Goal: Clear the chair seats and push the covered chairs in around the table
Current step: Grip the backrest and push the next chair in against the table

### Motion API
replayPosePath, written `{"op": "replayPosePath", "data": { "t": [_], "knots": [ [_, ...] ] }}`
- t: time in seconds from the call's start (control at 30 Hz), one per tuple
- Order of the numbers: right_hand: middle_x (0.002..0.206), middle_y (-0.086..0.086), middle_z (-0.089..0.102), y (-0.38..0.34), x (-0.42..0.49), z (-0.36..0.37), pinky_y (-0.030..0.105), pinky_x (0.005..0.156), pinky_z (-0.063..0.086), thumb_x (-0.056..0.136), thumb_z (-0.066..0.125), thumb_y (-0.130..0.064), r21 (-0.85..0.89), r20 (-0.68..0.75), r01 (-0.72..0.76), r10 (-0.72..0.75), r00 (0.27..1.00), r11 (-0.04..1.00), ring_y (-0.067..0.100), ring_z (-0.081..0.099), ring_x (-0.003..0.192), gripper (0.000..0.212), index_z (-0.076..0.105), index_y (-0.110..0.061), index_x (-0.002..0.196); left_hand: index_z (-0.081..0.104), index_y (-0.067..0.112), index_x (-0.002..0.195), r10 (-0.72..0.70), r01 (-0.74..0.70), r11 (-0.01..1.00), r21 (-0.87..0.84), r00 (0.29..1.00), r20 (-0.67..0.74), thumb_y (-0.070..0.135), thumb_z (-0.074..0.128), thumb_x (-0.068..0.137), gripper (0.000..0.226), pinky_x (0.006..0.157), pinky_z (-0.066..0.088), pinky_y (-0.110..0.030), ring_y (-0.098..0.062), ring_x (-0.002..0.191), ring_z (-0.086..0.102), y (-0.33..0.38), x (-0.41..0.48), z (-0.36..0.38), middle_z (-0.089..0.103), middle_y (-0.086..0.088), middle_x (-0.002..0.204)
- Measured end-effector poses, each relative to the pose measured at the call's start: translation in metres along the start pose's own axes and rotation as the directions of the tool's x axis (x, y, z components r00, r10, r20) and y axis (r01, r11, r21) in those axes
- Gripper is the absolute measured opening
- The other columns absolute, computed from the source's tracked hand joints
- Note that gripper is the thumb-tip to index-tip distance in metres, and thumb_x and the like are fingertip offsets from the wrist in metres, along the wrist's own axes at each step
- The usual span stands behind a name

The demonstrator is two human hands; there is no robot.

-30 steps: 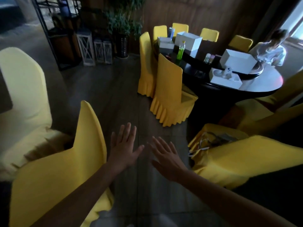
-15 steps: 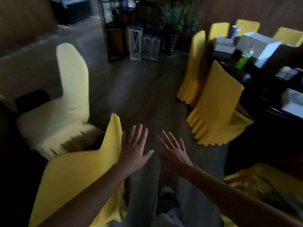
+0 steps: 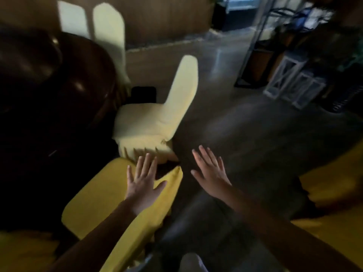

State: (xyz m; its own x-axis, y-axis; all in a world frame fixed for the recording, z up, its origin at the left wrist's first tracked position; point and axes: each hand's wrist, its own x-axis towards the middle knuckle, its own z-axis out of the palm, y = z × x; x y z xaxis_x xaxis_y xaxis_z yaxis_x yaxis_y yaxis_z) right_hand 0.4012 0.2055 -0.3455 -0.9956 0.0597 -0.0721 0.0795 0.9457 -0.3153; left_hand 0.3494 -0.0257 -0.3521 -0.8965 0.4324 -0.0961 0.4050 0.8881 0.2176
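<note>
A bright yellow covered chair [image 3: 102, 201] stands just below me, its back toward me. My left hand [image 3: 144, 181] hovers open over the top of that chair's back, fingers spread; contact is unclear. My right hand [image 3: 211, 173] is open too, held over the dark floor to the right of the chair. Beyond it a pale yellow covered chair [image 3: 157, 114] stands with an empty seat, beside a dark round table [image 3: 59, 79] on the left. Another pale chair [image 3: 110, 30] stands further back against the table.
A metal shelf frame [image 3: 255, 46], white lattice lanterns [image 3: 292, 83] and a potted plant [image 3: 345, 55] stand at the back right. More yellow chair fabric [image 3: 334, 189] shows at the right edge. Bare dark floor [image 3: 245, 124] lies ahead.
My view has swung left: the cluttered table and its chairs have left the frame, and the pale chair and a dark table are now ahead. Both hands stay open and spread.
</note>
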Motion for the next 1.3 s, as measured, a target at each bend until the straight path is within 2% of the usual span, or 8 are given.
{"op": "replayPosePath", "data": {
  "t": [0.23, 0.43, 0.53, 0.63, 0.77, 0.87, 1.07, 1.3],
  "knots": [
    [0.161, -0.004, 0.005, -0.042, 0.082, 0.039, 0.054, 0.115, 0.014, 0.092, 0.021, -0.058, -0.008, 0.211, 0.341, -0.332, 0.92, 0.94, 0.019, -0.001, 0.148, 0.065, 0.011, -0.033, 0.151, -0.001, 0.021, 0.152, -0.145, 0.145, 0.989, -0.013, 0.989, 0.021, 0.066, 0.032, 0.087, 0.086, 0.116, -0.009, -0.054, -0.016, 0.141, -0.022, -0.064, 0.039, 0.006, -0.013, -0.002, 0.159],
    [0.112, 0.007, 0.066, -0.052, 0.096, 0.053, 0.038, 0.084, 0.043, 0.099, 0.027, -0.048, -0.027, 0.603, 0.578, -0.448, 0.66, 0.815, 0.025, 0.06, 0.107, 0.047, 0.062, -0.021, 0.114, -0.003, 0.022, 0.152, -0.22, 0.244, 0.968, -0.064, 0.941, 0.257, 0.073, 0.029, 0.084, 0.09, 0.115, -0.009, -0.051, -0.02, 0.146, -0.014, -0.066, 0.036, 0.027, -0.012, -0.001, 0.159],
    [0.102, 0.005, 0.066, -0.058, 0.103, 0.042, 0.036, 0.077, 0.044, 0.099, 0.031, -0.047, 0.047, 0.661, 0.578, -0.459, 0.594, 0.815, 0.022, 0.061, 0.093, 0.041, 0.064, -0.023, 0.104, 0.01, 0.021, 0.152, -0.169, 0.375, 0.904, -0.204, 0.753, 0.636, 0.1, 0.012, 0.049, 0.13, 0.119, 0.007, -0.039, -0.016, 0.146, 0.009, -0.067, 0.023, 0.024, 0.009, 0.0, 0.16],
    [0.082, 0.002, 0.061, -0.059, 0.106, 0.042, 0.035, 0.066, 0.042, 0.097, 0.031, -0.05, 0.088, 0.675, 0.653, -0.527, 0.516, 0.752, 0.019, 0.056, 0.074, 0.043, 0.059, -0.024, 0.077, 0.025, 0.016, 0.149, -0.195, 0.541, 0.816, -0.202, 0.587, 0.786, 0.074, 0.029, 0.085, 0.087, 0.116, 0.013, -0.033, -0.018, 0.144, 0.02, -0.051, 0.0, 0.012, 0.02, -0.002, 0.157],
    [0.099, 0.002, 0.066, -0.057, 0.105, 0.041, 0.036, 0.072, 0.046, 0.088, 0.03, -0.072, 0.099, 0.704, 0.796, -0.607, 0.369, 0.598, 0.023, 0.06, 0.088, 0.06, 0.065, -0.024, 0.101, 0.036, 0.015, 0.144, -0.226, 0.651, 0.686, -0.324, 0.614, 0.757, 0.053, 0.032, 0.096, 0.062, 0.105, 0.025, -0.025, -0.015, 0.13, 0.037, -0.017, -0.048, 0.011, 0.035, -0.005, 0.151],
    [0.115, 0.003, 0.062, -0.051, 0.103, 0.038, 0.037, 0.083, 0.043, 0.075, 0.043, -0.08, 0.067, 0.718, 0.872, -0.63, 0.296, 0.485, 0.024, 0.056, 0.104, 0.072, 0.056, -0.026, 0.121, 0.026, 0.031, 0.147, -0.381, 0.63, 0.741, -0.231, 0.678, 0.629, 0.075, 0.048, 0.075, 0.087, 0.102, 0.029, -0.023, -0.012, 0.129, 0.04, -0.01, -0.097, 0.021, 0.037, 0.004, 0.149],
    [0.122, 0.003, 0.057, -0.055, 0.09, 0.049, 0.039, 0.094, 0.043, 0.079, 0.067, -0.04, 0.018, 0.646, 0.883, -0.68, 0.348, 0.468, 0.026, 0.05, 0.115, 0.053, 0.052, -0.026, 0.128, 0.046, 0.049, 0.128, -0.755, 0.771, 0.634, 0.051, 0.604, 0.256, 0.073, 0.059, 0.069, 0.065, 0.081, 0.048, -0.028, -0.011, 0.105, 0.062, 0.005, -0.137, 0.036, 0.063, 0.014, 0.118],
    [0.125, 0.0, 0.057, -0.057, 0.099, 0.051, 0.038, 0.092, 0.044, 0.084, 0.064, -0.028, 0.067, 0.616, 0.909, -0.734, 0.287, 0.411, 0.023, 0.048, 0.116, 0.051, 0.05, -0.031, 0.133, 0.047, 0.051, 0.126, -0.795, 0.794, 0.6, 0.096, 0.579, 0.181, 0.071, 0.057, 0.071, 0.059, 0.079, 0.049, -0.029, -0.012, 0.104, 0.063, 0.001, -0.134, 0.039, 0.064, 0.014, 0.116]
  ]
}}
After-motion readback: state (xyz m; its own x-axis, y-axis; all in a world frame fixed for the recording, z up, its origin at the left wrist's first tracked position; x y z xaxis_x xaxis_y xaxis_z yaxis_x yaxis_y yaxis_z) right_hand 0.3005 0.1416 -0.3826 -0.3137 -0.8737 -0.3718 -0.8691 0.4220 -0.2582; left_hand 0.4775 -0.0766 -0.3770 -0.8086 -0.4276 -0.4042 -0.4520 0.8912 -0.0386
